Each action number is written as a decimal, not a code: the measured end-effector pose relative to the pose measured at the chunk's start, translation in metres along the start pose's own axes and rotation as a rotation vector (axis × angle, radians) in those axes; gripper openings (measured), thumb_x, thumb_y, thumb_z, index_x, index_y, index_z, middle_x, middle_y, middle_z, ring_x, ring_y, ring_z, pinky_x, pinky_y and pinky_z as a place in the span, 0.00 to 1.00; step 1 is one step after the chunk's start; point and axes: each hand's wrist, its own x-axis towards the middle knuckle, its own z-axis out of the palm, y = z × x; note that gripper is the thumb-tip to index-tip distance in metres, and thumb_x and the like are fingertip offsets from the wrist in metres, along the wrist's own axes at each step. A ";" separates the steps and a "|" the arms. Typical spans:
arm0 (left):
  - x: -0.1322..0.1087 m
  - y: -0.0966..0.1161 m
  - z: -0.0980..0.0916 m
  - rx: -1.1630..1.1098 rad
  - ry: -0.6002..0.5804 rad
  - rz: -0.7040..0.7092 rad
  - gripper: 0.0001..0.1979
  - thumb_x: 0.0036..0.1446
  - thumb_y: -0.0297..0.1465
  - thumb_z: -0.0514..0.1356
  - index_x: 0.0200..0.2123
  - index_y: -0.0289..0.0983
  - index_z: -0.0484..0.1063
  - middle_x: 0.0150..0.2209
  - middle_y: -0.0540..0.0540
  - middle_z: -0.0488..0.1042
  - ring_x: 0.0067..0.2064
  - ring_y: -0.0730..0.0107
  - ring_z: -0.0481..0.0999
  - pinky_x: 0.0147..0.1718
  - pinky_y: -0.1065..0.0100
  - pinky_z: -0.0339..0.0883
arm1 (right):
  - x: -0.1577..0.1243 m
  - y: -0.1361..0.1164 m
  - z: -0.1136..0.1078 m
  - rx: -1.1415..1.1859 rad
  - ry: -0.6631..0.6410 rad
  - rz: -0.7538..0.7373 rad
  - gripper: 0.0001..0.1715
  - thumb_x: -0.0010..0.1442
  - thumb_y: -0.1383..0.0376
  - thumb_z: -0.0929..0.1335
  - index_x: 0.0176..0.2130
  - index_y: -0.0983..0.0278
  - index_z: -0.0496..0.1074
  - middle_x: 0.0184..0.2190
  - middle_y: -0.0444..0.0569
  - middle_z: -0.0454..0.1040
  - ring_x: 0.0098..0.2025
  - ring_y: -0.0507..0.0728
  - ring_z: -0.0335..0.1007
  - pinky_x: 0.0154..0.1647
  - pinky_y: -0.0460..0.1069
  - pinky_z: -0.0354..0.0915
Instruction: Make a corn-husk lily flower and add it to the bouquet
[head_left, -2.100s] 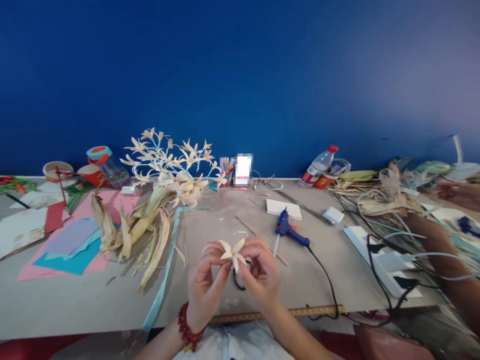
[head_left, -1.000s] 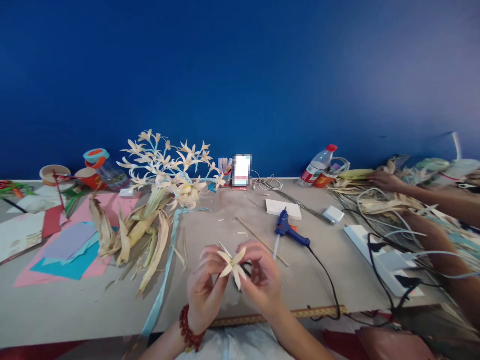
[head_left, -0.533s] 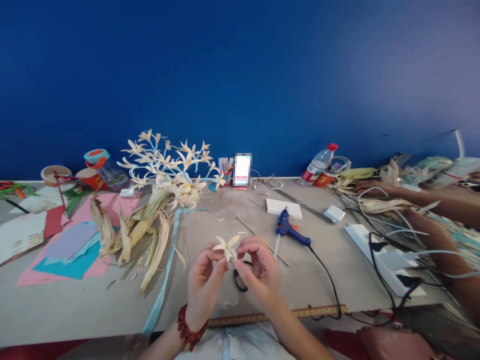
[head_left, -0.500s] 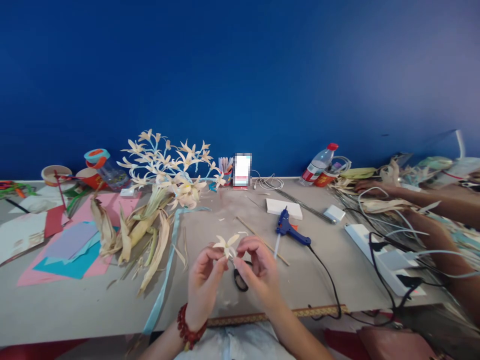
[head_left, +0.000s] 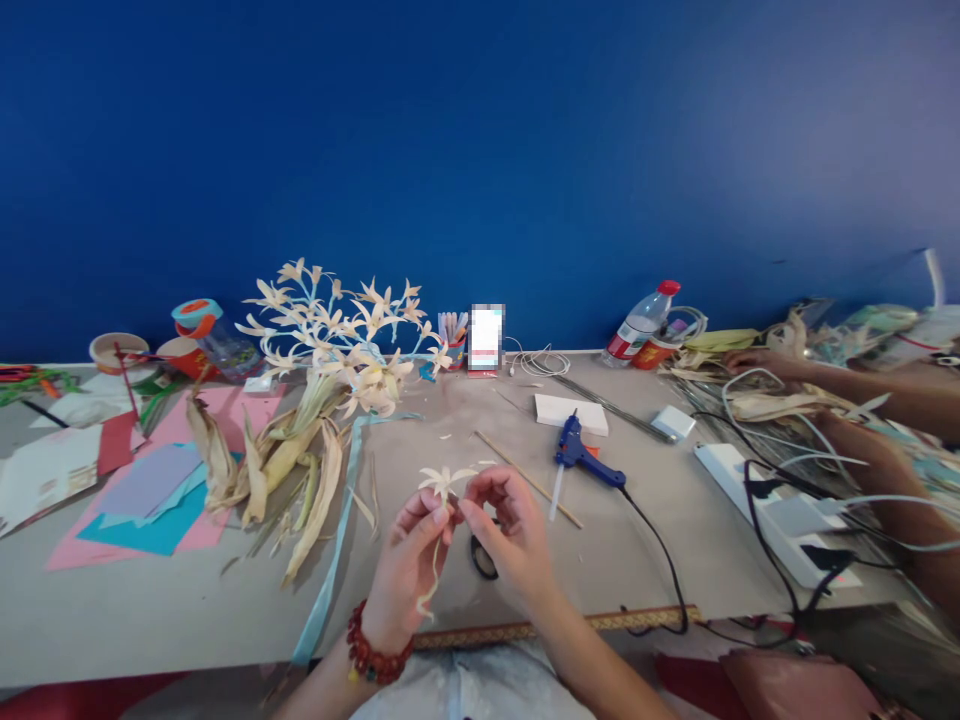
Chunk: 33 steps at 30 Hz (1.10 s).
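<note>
A pale cream corn husk flower (head_left: 444, 482) is pinched between the thumb and fingers of my left hand (head_left: 414, 535), petals pointing up. From that grip a thin pale strip (head_left: 435, 575) dangles down past the palm. My right hand (head_left: 511, 535) is closed with thumb and fingertips together, right beside the flower's base; what lies between them is hidden. Partly covered by the right hand, the black handle of a pair of scissors (head_left: 481, 560) lies on the table. A thin wooden stick (head_left: 532, 482) rests just beyond.
A blue glue gun (head_left: 589, 455) leans on a white box (head_left: 571, 413). At left are dried corn husks (head_left: 311, 500), light-blue ribbon (head_left: 337, 560), coloured paper (head_left: 142, 530) and a bunch of husk flowers (head_left: 375, 385). A power strip (head_left: 757, 520) and another person's arms (head_left: 862, 460) are at right.
The flower has shifted slightly left and turned more upright in my left hand. A thin strip now hangs below it. My right fingertips have closed in toward its base.
</note>
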 end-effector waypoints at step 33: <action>0.007 0.040 -0.027 -0.208 -0.085 0.057 0.08 0.50 0.29 0.66 0.25 0.38 0.69 0.20 0.53 0.60 0.34 0.68 0.68 0.44 0.59 0.65 | 0.007 0.025 -0.104 -0.048 0.595 0.035 0.22 0.62 0.55 0.66 0.22 0.61 0.59 0.18 0.37 0.53 0.22 0.51 0.50 0.27 0.48 0.56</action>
